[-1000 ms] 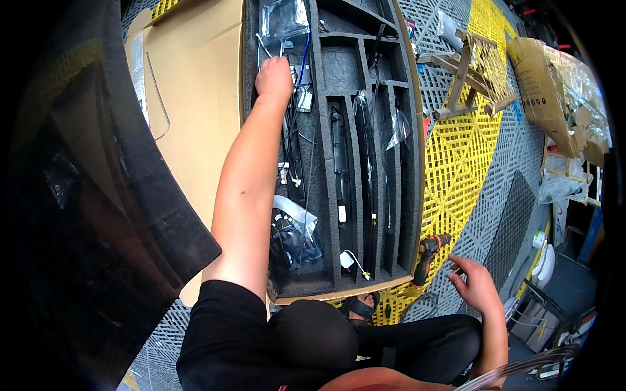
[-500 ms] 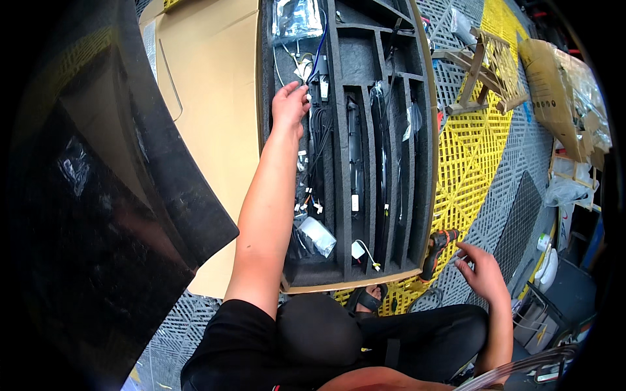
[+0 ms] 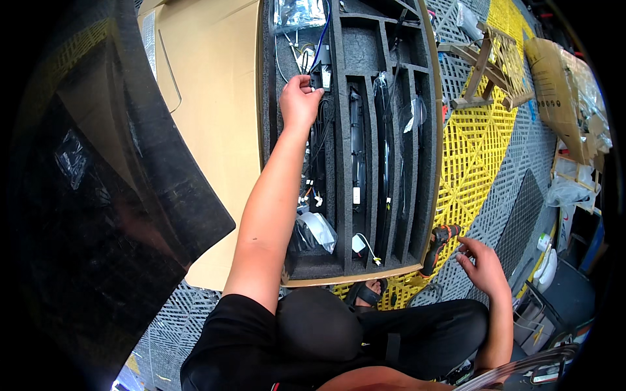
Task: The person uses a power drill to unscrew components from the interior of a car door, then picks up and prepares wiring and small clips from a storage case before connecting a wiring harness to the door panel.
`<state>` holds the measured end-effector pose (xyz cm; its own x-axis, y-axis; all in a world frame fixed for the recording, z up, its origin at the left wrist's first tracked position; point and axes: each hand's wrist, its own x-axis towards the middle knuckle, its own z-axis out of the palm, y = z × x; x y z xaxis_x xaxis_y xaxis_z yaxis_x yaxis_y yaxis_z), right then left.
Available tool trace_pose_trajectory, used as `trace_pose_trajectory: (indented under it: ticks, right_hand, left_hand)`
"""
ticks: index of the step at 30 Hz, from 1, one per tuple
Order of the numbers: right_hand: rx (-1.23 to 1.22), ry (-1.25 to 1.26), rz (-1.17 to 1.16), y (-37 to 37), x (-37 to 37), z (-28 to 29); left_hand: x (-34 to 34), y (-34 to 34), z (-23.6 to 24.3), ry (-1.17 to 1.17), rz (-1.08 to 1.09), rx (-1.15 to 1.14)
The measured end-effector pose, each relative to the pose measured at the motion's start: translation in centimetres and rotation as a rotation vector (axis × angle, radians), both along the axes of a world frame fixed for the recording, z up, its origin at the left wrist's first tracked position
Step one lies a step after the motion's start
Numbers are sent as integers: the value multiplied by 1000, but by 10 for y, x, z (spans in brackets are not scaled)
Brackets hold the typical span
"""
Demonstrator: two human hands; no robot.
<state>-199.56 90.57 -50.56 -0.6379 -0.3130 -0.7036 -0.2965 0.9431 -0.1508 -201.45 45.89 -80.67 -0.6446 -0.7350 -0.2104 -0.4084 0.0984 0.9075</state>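
Note:
Inside a foam-lined cardboard box, my left hand pinches at a cable among loose wires and small white connectors. Its fingertips are partly hidden, and the exact piece between them is small. Beyond the hand lies a clear plastic bag at the far end of the same compartment. Toward me in that compartment are a coiled black wiring harness and another plastic bag. My right hand hangs outside the box at the right, fingers loosely bent and apart, holding nothing, beside an orange-and-black power drill.
Long black bars lie in the neighbouring foam slots. A large dark panel covers the left side, over a cardboard flap. A wooden folding stool and a cardboard piece stand on the yellow-and-grey grid floor.
My left hand has shifted slightly right, its fingers now closed more tightly at the wires. The view has tilted a little, and my right hand has barely moved.

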Motion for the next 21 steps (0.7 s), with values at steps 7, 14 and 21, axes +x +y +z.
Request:
trace_pose_trajectory:
  ticks: [7, 14, 21]
  right_hand:
    - [-23, -6, 13, 0, -5, -3]
    - [-25, -24, 11, 1, -5, -6]
    - [-45, 29, 73, 1, -5, -11]
  left_hand:
    - [-2, -8, -16, 193, 265, 249]
    - [11, 5, 59, 570, 449, 361]
    - [67, 68, 115, 435, -39, 379]
